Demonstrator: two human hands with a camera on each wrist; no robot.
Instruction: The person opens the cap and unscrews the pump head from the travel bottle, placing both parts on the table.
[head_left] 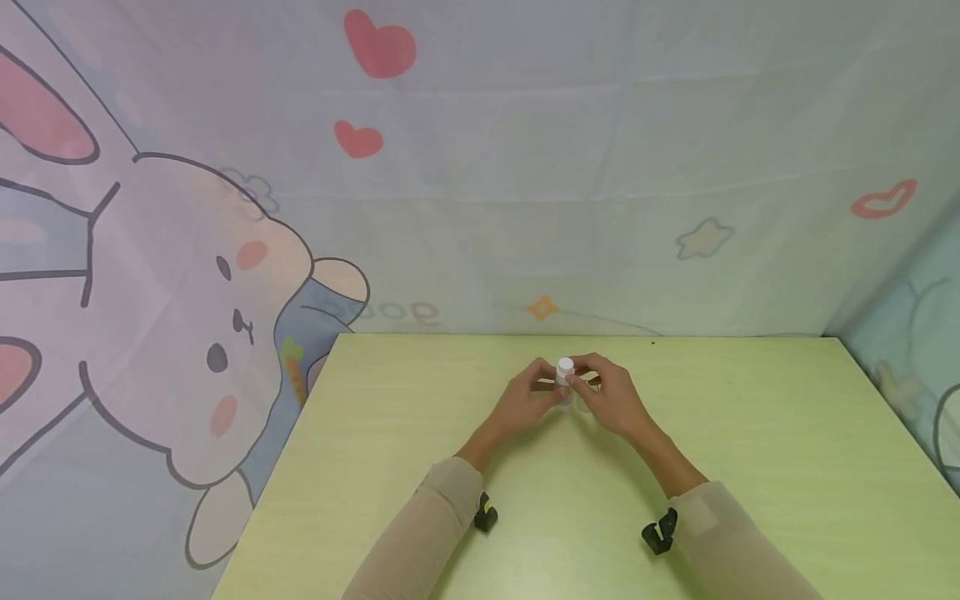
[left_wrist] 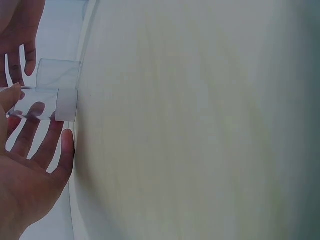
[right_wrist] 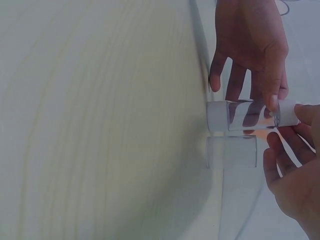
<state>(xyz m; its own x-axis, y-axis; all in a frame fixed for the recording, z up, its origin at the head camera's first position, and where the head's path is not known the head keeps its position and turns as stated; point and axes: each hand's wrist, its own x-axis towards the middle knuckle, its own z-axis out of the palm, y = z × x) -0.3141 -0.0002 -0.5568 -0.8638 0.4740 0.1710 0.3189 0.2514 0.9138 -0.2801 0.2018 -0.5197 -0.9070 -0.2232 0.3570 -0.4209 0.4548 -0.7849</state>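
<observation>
A small clear bottle (right_wrist: 240, 116) with a white base (right_wrist: 217, 116) and a white cap (head_left: 566, 365) stands upright on the table. My left hand (head_left: 525, 398) holds its see-through body, thumb on one side and fingers behind, as the left wrist view also shows. From the other side, my right hand (head_left: 617, 400) pinches the white cap at the top, its thumb pressed against it. Right beside the bottle stands a clear cylindrical cup (right_wrist: 231, 151), partly hidden by the right hand in the head view. Whether the cap is loose on the bottle cannot be told.
The pale yellow-green table (head_left: 750, 433) spreads out around both hands. Behind its far edge hangs a cloth backdrop (head_left: 525, 167) printed with a rabbit and hearts. Black wrist mounts (head_left: 660, 533) are on both sleeves.
</observation>
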